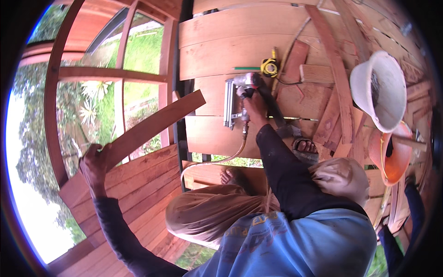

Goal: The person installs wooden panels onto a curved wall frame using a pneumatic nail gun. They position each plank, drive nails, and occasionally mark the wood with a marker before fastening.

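My left hand [93, 170] is closed around a reddish wooden board [152, 128], which slants up to the right across the open timber frame. Its lower end overlaps the top of the plank wall [138, 182]; whether the two touch I cannot tell. My right hand [255, 107] is wrapped round the grip of a pneumatic nail gun [229, 102], held over the plank floor, its long silver magazine toward the left. An air hose [243, 142] runs from the gun's handle and curves left past my foot.
Beyond the gun lie a yellow-black tape measure [269, 68] and a green pencil [247, 68]. Wood offcuts [326, 115], a white bucket [397, 97] and an orange container [397, 168] are at right. Another person's dark sleeves [391, 249] show lower right. Gaps split the floorboards [217, 57].
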